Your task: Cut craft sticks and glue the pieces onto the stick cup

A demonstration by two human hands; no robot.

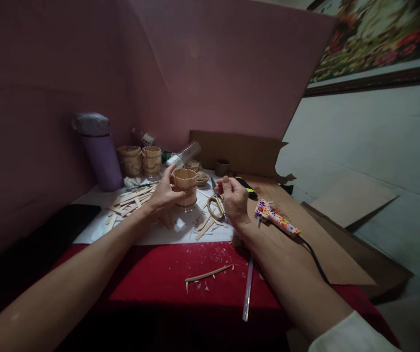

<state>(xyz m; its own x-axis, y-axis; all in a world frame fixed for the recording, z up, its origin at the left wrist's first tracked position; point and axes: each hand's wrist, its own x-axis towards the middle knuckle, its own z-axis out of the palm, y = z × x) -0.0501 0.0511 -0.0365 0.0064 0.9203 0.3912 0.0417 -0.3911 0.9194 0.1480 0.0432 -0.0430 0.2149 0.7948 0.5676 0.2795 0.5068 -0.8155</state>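
My left hand is wrapped round the side of a small wooden cup with a scalloped rim, made of craft sticks. The cup is upright at the middle of the white sheet. To its right, my right hand is closed, fingers curled and thumb on top; whatever is in it, if anything, is hidden. Scissors with yellow-grey handles lie just left of that hand. Loose craft sticks are piled left of the cup, partly behind my left hand. Cut pieces lie in front of the scissors.
Two similar cups and a purple tumbler stand at the back left. Plastic bottles lie behind. A patterned glue gun, its glue stick and a yellow-black cutter lie right. Scraps dot the red cloth.
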